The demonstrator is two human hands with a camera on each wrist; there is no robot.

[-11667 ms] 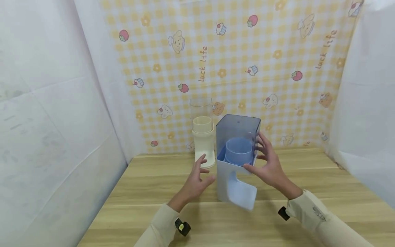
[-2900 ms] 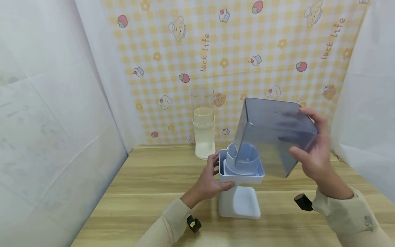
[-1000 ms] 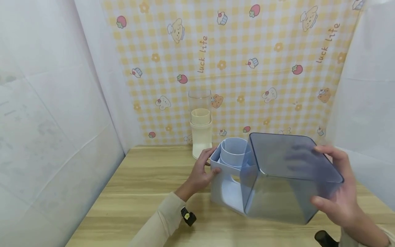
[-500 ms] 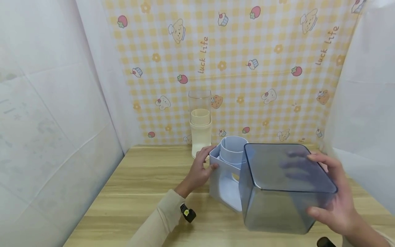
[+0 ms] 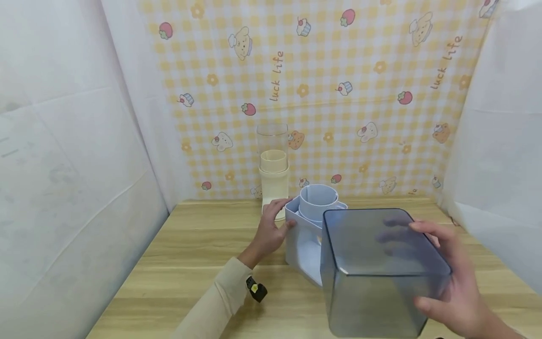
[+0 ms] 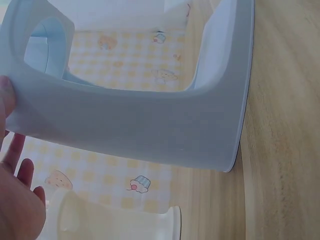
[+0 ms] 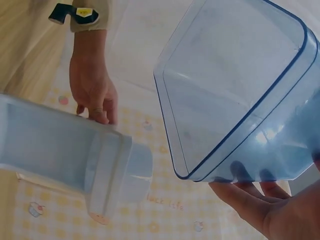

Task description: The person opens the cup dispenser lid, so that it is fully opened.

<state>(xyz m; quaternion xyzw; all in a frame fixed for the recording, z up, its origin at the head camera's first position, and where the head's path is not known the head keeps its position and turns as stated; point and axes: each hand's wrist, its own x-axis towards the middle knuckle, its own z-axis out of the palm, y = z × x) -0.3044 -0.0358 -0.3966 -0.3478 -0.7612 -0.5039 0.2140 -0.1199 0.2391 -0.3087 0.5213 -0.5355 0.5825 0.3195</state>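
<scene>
- The right hand [image 5: 459,287] is holding the clear grey container [image 5: 372,301], thumb and fingers spreading wide along its side
- That container is hanging nearer the camera than the white base [image 5: 298,240], apart from it
- The left hand [image 5: 271,230] is gripping the base's upper edge
- A cream dispenser [image 5: 274,183] is standing behind

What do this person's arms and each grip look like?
The left sleeve is long and cream, with a black device at the cuff bearing a yellow mark. The left grip and right grip are bare, ungloved human hands. Only the left sleeve shows clearly.
</scene>
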